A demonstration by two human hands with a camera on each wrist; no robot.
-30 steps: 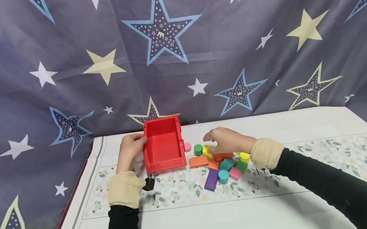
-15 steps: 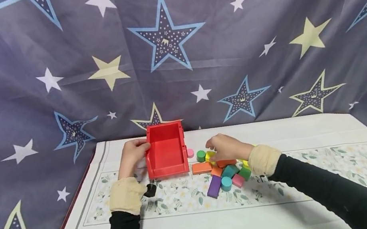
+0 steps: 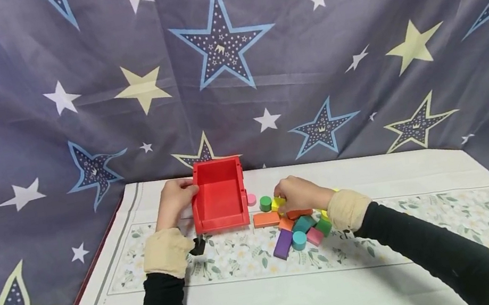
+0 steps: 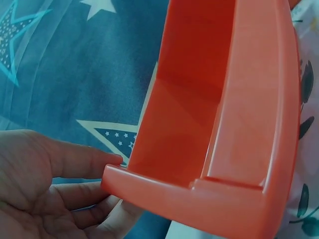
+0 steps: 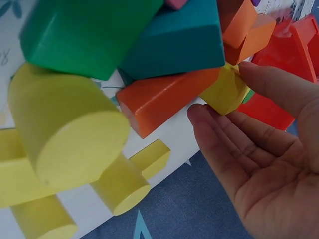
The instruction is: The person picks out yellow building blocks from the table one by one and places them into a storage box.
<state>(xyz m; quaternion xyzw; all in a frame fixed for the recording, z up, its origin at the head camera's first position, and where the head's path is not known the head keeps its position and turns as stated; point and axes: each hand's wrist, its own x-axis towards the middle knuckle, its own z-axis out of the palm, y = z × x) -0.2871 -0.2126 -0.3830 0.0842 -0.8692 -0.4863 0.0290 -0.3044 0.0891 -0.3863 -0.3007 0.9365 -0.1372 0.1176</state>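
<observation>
"How does the right grip (image 3: 300,193) stand?"

"Thumb and fingertips pinch a yellow block (image 5: 227,93) at the far side of a cluster of blocks."

"Which way does it point?"

"I can't tell. The fingers cover part of it, and from the head only a yellow corner shows, just left of that grip."

"And close by?"

"An orange block (image 5: 167,102) lies directly under the grip, its long axis running left to right. A green cylinder (image 3: 265,203) stands upright just left of the grip. Nearer the person, a purple block (image 3: 283,243) slants, its far end angled toward the grip."

"The left grip (image 3: 173,199)?"

"It pinches the left side of a red box (image 3: 222,223), which sits between the two grips. The box's long axis runs away from the person, open face up and toward them."

"Anything hard to make out?"

"A yellow cylinder (image 5: 75,134), just behind the right grip, is largely masked by the beige cuff (image 3: 349,210) in the head view. The left wrist view cuts off the top of the box. A dark object (image 3: 198,245) by the left wrist is too small to identify."
</observation>
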